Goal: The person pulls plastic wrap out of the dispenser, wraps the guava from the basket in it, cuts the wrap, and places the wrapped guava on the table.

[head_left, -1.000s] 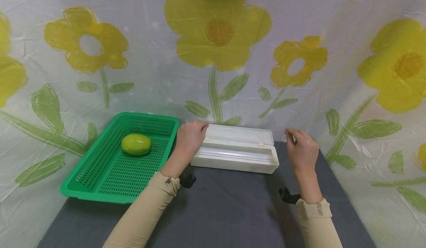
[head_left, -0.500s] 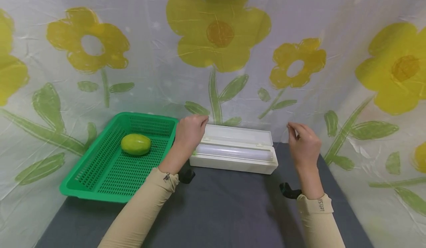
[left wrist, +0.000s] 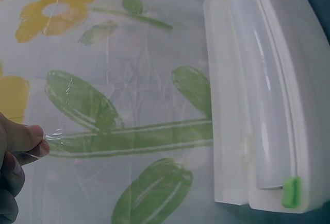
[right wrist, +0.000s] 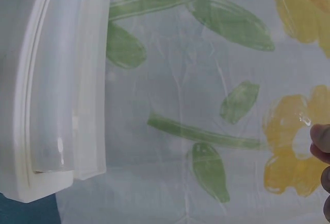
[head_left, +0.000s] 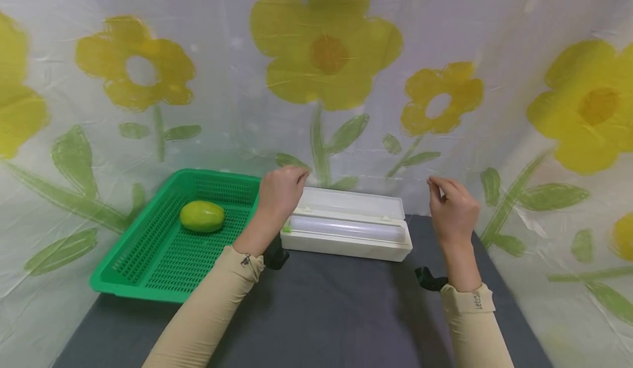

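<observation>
Clear cling film [left wrist: 54, 137] is stretched between my two hands, its top edge showing only as a thin, shiny line in the head view. My left hand [head_left: 281, 196] pinches one corner between thumb and index finger. At the opposite corner, my right hand [head_left: 455, 210] grips it the same way. Both hands are raised, one on each side of a white cling film dispenser [head_left: 345, 248] whose lid [head_left: 353, 202] is tipped back. Inside it lies the film roll [head_left: 346, 229]. A small green slider [left wrist: 291, 192] sits at the dispenser's left end.
To the left stands a green perforated basket [head_left: 143, 293] with a green-yellow, papaya-like fruit [head_left: 202, 216] in it. Dark cloth [head_left: 336, 313] covers the table. Behind everything hangs a curtain [head_left: 222, 137] printed with yellow flowers.
Both hands have risen a little, the right one also drifting slightly right. The film's upper edge now shows as a taut line between them. The dispenser and basket stay in place.
</observation>
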`<action>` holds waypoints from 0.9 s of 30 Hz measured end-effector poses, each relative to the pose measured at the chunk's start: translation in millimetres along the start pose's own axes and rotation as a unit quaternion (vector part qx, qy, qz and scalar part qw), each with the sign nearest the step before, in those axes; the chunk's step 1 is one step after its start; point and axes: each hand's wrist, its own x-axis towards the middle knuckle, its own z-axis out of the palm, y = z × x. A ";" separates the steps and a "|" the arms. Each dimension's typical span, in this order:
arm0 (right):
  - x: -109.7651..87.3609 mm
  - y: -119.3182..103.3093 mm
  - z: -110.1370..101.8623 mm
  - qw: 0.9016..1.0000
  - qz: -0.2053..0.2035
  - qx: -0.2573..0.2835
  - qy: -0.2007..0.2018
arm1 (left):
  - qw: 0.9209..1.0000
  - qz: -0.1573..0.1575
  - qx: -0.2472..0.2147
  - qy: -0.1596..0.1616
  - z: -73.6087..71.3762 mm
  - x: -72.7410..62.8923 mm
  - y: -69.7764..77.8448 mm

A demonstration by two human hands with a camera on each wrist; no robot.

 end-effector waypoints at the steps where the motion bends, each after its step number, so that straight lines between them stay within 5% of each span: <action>1: 1.1 -0.5 0.0 1.000 -0.001 0.001 0.000 | 1.000 0.000 0.001 0.002 -1.1 0.5 0.4; 27: 17.5 -7.4 -11.4 1.000 0.006 -0.002 0.026 | 0.999 -0.001 -0.023 0.025 -18.4 12.3 12.5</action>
